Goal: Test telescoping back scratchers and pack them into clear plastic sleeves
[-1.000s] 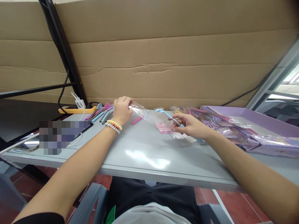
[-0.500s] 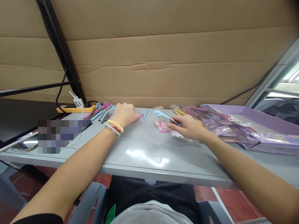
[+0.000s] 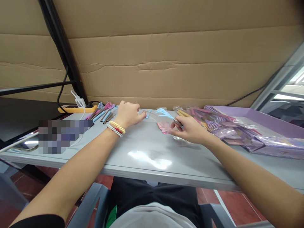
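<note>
Lying at far left of grey table (image 3: pixel 147 148), loose pile of backscratchers (image 3: pixel 103 113) beside yellow power strip (image 3: pixel 77 110). Left hand (image 3: pixel 128 113), fingers curled, pins clear plastic sleeve (image 3: pixel 152 114) flat. Right hand (image 3: pixel 190 128) pinches metal shaft of blue claw backscratcher (image 3: pixel 166 115) just above pink cards (image 3: pixel 165 127). Tool looks light and stiff, sleeve flimsy and slippery; shaft best grip. Purple tray (image 3: pixel 273 122) of packed sets at right.

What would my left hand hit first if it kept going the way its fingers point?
Likely the small blue stick just beyond the left hand fingertips, then the blue scratcher in the right hand; depth is unclear.
</note>
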The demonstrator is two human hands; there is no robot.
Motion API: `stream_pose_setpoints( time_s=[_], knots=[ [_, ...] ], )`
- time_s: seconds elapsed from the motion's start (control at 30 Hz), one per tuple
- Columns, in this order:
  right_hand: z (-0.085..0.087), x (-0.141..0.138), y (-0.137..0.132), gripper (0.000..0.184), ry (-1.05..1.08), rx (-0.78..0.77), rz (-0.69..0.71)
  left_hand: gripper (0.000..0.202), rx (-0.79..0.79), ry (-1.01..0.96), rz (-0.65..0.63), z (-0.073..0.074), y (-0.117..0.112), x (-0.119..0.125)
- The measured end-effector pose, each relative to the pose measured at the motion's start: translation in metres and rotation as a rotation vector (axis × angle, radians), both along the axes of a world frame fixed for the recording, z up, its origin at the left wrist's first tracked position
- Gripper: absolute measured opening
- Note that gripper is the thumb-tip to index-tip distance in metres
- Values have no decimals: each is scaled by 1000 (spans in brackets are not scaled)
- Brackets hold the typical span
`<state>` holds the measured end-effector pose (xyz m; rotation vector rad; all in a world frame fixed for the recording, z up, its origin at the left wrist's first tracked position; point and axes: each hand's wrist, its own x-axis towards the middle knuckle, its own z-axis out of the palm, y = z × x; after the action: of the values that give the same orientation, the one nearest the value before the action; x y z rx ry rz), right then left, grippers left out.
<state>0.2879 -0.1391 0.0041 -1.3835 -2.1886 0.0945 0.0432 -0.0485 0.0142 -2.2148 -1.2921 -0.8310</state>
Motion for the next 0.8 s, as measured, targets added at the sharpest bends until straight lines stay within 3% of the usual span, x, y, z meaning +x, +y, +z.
stream_pose_setpoints(
  time_s=[0.17,0.37,0.43,0.57,0.7,0.8],
  knots=[
    [1,9,6,49,168,17,-162,26,140,-111,-129,3,-2,0],
    [2,15,5,61,549,-454,133,19,250,-145,-214,3,-3,-1],
    [3,12,3,64,601,-520,163,21,264,-135,-240,3,-3,-1],
    [4,8,1,58,608,-468,161,28,234,-111,-263,-1,3,-1],
    [3,9,3,45,521,-370,101,27,31,31,-225,-10,11,-3],
    [2,8,4,37,453,-326,65,47,-71,92,-264,-14,7,0]
  ],
)
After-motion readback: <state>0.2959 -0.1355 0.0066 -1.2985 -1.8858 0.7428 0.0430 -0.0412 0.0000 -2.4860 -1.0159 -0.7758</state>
